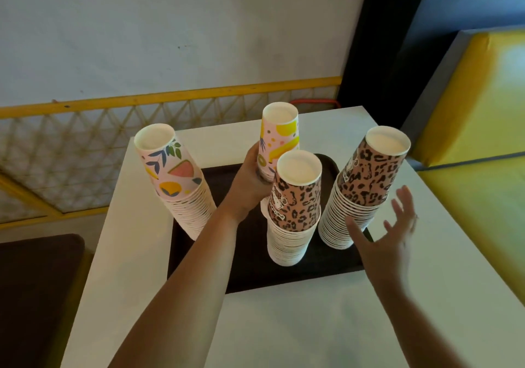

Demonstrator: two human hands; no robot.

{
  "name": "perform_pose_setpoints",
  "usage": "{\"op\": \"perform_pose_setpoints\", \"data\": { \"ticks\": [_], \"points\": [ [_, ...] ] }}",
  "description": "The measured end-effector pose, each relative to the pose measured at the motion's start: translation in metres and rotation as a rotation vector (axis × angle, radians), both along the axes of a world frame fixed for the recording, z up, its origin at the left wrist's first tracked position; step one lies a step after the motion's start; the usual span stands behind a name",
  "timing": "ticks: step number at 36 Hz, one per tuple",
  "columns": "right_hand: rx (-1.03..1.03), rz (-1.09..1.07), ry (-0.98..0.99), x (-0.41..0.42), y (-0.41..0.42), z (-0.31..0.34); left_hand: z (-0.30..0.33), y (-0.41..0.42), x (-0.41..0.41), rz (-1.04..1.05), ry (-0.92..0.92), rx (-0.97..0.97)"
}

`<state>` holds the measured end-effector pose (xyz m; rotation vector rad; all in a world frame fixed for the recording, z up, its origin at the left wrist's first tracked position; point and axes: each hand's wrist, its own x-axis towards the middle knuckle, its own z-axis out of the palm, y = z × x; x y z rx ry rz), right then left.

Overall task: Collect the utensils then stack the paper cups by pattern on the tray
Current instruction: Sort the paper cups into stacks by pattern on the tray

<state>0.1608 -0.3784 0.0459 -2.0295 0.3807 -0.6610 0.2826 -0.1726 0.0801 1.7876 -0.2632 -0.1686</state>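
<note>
Several stacks of upside-down paper cups stand on a black tray (298, 271) on a white table (284, 325). A fruit-pattern stack (176, 180) rises at the tray's left. A second fruit-pattern stack (279, 137) stands at the back, and my left hand (250, 185) grips its lower part. A leopard-pattern stack (295, 205) is in the middle front, partly hiding the back stack. Another leopard-pattern stack (360, 185) stands at the right. My right hand (389, 231) hovers with fingers spread just right of it, holding nothing. No utensils are in view.
A yellow-framed lattice panel (85, 140) runs along the wall behind the table. A yellow cushioned bench (477, 111) lies to the right, a dark seat (37, 282) to the left. A red object (315, 103) peeks over the table's far edge.
</note>
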Motion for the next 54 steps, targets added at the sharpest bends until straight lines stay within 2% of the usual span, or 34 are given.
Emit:
{"op": "perform_pose_setpoints", "data": {
  "ticks": [7, 13, 18, 26, 31, 35, 46, 54],
  "points": [
    [0.079, 0.059, 0.010, 0.009, 0.006, -0.008, -0.006, -0.002, -0.002, 0.217, -0.025, 0.039],
    [0.083, 0.059, 0.006, 0.015, 0.009, -0.010, -0.012, 0.014, -0.012, 0.442, -0.050, -0.013],
    [0.108, 0.047, 0.007, 0.017, 0.011, -0.010, -0.013, 0.018, -0.023, 0.571, -0.123, 0.030],
    [0.136, 0.082, 0.027, 0.018, 0.009, -0.007, -0.022, 0.013, -0.036, 0.584, -0.077, 0.054],
    [0.129, 0.097, 0.023, 0.021, 0.005, -0.009, -0.048, -0.014, -0.106, 0.662, 0.061, -0.050],
    [0.119, 0.122, 0.052, 0.022, 0.000, -0.015, -0.071, -0.041, -0.149, 0.487, 0.029, 0.100],
    [0.067, 0.214, 0.084, 0.041, -0.018, -0.022, -0.072, -0.067, -0.104, 0.526, -0.080, 0.126],
    [0.036, 0.279, 0.059, 0.069, -0.030, -0.027, -0.074, -0.088, -0.079, 0.607, -0.096, 0.071]
  ]
}}
